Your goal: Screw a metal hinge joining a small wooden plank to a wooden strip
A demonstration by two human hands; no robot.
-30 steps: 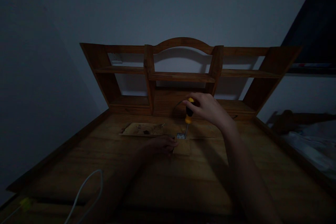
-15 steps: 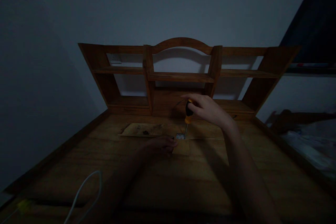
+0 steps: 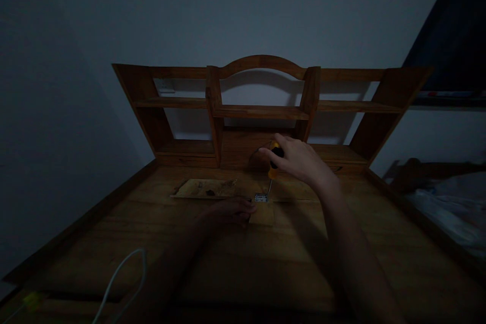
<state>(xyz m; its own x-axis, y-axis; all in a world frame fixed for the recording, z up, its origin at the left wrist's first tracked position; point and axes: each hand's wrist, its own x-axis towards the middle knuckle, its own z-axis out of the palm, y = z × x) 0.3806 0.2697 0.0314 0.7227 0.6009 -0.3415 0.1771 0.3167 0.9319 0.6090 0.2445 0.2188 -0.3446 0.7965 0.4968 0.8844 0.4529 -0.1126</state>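
Note:
My right hand [image 3: 298,159] is closed around the yellow-and-black handle of a screwdriver [image 3: 272,172], thumb and forefinger near its top. The screwdriver stands almost upright, its shaft reaching down to the right end of a small metal hinge [image 3: 261,197]. That hinge lies at the far edge of a small flat wooden block [image 3: 262,216] on the desk. My left hand [image 3: 232,209], in shadow, grips the block's left side with its fingertips close to the hinge. Whether the tip sits in a screw is too small to tell.
A rough-edged wood strip [image 3: 203,189] lies behind my left hand. A wooden shelf unit [image 3: 261,111] stands along the back of the desk [image 3: 296,263]. At the lower left, a white cable [image 3: 114,278] loops up near a yellow item [image 3: 32,301]. The room is dim.
My right hand's fingers have shifted around the screwdriver handle, with the thumb now stretched further left. The left hand, block and hinge have hardly moved.

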